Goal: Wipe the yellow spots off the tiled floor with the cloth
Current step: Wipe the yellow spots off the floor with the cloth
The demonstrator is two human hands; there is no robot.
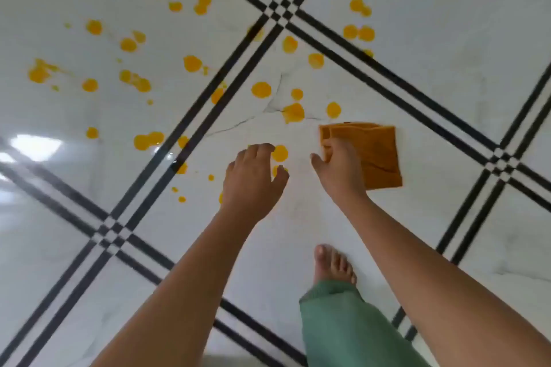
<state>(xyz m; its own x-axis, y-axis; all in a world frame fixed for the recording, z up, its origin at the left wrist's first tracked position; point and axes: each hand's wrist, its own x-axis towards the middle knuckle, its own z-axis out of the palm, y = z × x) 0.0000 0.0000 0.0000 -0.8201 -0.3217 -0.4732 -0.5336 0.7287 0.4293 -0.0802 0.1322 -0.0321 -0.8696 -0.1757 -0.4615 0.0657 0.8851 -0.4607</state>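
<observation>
Head view. Floor (432, 53): white tiles, black double lines. Spots (261, 89): yellow, scattered over upper left and centre. Cloth (377, 155): orange, folded, flat on floor, right of centre. Right hand (340, 171): fingers on cloth's left edge, grip unclear. Left hand (253, 179): spread open, empty, beside spots. Foot (332, 262): bare, lower centre.

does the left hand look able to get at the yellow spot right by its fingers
Probably yes: the left hand hovers beside that yellow spot with bare tile between them. The cloth sits under the right hand.
</observation>
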